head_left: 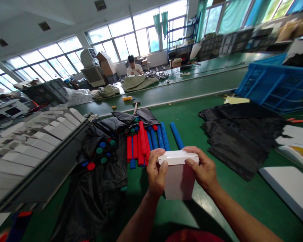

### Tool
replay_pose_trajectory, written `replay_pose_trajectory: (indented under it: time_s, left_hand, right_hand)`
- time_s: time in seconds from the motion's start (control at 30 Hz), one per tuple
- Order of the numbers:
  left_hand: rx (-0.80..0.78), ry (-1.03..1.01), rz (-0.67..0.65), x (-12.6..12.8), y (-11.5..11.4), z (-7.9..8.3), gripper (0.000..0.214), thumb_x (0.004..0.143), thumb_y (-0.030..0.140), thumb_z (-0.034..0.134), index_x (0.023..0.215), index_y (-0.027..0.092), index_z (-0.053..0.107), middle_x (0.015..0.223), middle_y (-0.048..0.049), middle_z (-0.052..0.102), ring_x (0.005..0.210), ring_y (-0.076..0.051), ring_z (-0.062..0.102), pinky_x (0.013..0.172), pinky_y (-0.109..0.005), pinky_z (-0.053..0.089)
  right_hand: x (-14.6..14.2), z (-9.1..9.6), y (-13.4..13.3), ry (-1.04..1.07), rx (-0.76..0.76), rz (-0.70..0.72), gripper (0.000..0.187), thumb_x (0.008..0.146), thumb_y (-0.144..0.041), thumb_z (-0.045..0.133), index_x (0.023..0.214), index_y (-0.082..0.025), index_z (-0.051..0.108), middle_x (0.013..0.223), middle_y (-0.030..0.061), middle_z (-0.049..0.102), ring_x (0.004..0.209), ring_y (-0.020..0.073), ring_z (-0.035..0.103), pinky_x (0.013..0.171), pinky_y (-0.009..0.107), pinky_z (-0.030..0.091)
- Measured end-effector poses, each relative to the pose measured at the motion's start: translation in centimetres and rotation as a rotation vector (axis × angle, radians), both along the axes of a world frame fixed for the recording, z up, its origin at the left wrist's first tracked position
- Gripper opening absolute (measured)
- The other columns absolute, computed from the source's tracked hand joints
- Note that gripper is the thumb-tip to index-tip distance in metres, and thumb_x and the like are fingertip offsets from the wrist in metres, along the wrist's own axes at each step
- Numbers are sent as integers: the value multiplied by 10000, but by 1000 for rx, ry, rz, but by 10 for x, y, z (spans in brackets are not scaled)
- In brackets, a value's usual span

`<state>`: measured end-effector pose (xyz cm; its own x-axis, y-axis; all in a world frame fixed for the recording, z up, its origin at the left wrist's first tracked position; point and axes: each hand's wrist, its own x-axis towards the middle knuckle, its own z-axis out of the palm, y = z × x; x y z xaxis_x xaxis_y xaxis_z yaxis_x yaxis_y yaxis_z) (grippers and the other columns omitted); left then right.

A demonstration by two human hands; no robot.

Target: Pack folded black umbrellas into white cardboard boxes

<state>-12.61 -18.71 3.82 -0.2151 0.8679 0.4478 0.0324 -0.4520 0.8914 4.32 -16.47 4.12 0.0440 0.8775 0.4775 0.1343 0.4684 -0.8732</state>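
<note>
A white cardboard box (179,183) stands upright in front of me at the green table's near side, its narrow top facing up. My left hand (156,171) grips the top left corner, thumb on the near edge. At the top right corner my right hand (203,168) grips the same box, its thumb pressed near the lid edge. The lid looks closed; what is inside is hidden. Just beyond the box lie several red ribbed rods (140,141) and blue ribbed rods (164,136). One separate blue rod (176,135) lies behind the right hand.
Black bags (101,188) with red, blue and green rod ends lie left. A grey crate (40,181) holds several white boxes (37,148). Flat black bags (239,134), a blue crate (280,84) and a white flat object (290,188) are right. Another person (134,68) sits beyond.
</note>
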Motion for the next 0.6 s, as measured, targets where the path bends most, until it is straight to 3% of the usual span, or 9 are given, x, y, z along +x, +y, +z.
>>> replay_pose_trajectory:
  time_s: [0.17, 0.33, 0.43, 0.6]
  left_hand:
    - [-52, -44, -11, -3, 2, -5, 398, 891, 343, 564, 1266, 214, 532, 1143, -91, 571, 1039, -196, 564, 927, -322, 439]
    - [1, 138, -2, -11, 4, 0, 415, 904, 277, 557, 1317, 247, 518, 1125, -79, 597, 1067, -183, 561, 937, -314, 441]
    - [62, 264, -41, -20, 6, 13, 372, 901, 237, 557, 1273, 244, 572, 1063, -74, 612, 1012, -174, 583, 898, -317, 471]
    - [92, 534, -203, -37, 16, 45, 199, 872, 200, 598, 1029, 208, 720, 973, -79, 650, 970, -167, 626, 857, -305, 521]
  right_hand:
    - [-3, -3, 3, 70, 68, -7, 176, 839, -293, 649, 1012, -262, 658, 985, 15, 666, 923, 182, 610, 787, 269, 473]
    - [-3, -2, 2, 97, 72, 29, 151, 856, -242, 636, 1000, -279, 663, 987, -1, 653, 939, 165, 591, 829, 262, 446]
    - [-2, -3, 1, 110, 61, 67, 136, 864, -227, 626, 987, -276, 659, 1005, 4, 639, 960, 171, 583, 848, 278, 434]
    - [0, -3, 5, 121, 45, 140, 131, 875, -217, 616, 990, -271, 649, 1033, 20, 618, 997, 181, 573, 885, 314, 421]
